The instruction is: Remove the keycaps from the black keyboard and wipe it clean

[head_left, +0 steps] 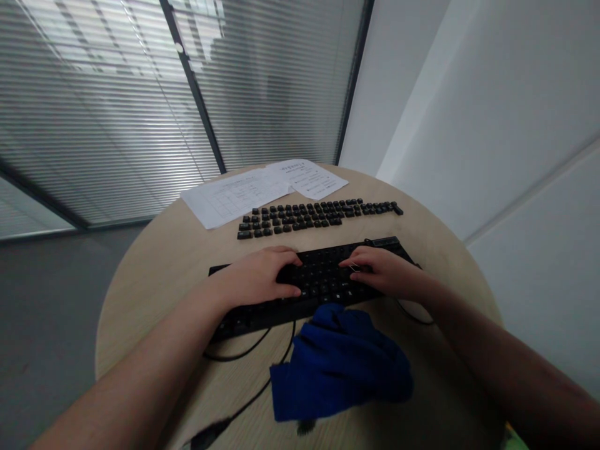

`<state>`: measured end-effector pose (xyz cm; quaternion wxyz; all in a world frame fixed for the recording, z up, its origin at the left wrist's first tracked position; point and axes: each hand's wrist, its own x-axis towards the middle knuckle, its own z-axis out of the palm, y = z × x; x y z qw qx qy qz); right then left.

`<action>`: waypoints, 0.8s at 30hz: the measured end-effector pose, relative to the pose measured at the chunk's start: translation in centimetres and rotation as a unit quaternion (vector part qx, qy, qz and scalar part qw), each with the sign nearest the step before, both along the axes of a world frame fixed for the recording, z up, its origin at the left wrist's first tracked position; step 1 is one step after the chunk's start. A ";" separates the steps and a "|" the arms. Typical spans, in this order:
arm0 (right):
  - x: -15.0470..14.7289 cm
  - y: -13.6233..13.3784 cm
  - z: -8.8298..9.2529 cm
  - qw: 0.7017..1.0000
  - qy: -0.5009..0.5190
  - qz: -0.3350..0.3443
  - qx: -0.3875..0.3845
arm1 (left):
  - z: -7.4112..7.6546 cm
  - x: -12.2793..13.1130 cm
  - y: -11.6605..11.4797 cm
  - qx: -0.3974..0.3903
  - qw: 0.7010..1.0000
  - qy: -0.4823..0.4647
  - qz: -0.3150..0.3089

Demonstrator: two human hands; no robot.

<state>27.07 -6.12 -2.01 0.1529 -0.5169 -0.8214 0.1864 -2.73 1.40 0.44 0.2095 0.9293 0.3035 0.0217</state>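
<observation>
A black keyboard [323, 281] lies across the round table, keys up. My left hand [265, 275] rests on its left half, fingers and thumb spread apart with nothing seen between them. Over the right half, my right hand [382, 270] pinches a small thin metal tool [355, 267]; its exact kind is too small to make out. Behind the keyboard, loose black keycaps [300, 217] are laid out in rows. A crumpled blue cloth [344, 365] lies in front, touching or very near the keyboard's front edge.
Printed paper sheets [234, 194] lie at the table's far side. A black cable [255, 394] with a plug [209, 435] runs along the front left. Dark bristles [306, 427] poke out below the cloth. Beyond the round table [135, 287] stand glass panels with blinds [281, 94] and a white wall [525, 125].
</observation>
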 end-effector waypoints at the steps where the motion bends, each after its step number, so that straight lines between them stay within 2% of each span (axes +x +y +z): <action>1: -0.2 -0.1 0.0 1.000 -0.008 -0.012 -0.002 | 0.0 0.0 0.0 0.001 1.000 0.000 0.000; 5: -1.0 -0.6 0.4 0.998 -0.032 -0.058 -0.003 | 0.0 0.0 -0.1 0.001 1.000 0.000 0.001; 11: -0.7 -0.8 0.9 0.998 -0.024 -0.053 -0.006 | 0.0 0.0 -0.1 0.007 1.000 0.006 0.001; 16: 0.1 -0.6 0.9 0.999 -0.016 -0.031 0.002 | 0.0 0.0 -0.1 0.000 1.000 0.001 -0.001; 24: 1.0 0.1 0.6 0.999 -0.007 0.048 0.007 | 0.0 0.1 -0.1 0.002 1.000 0.005 0.000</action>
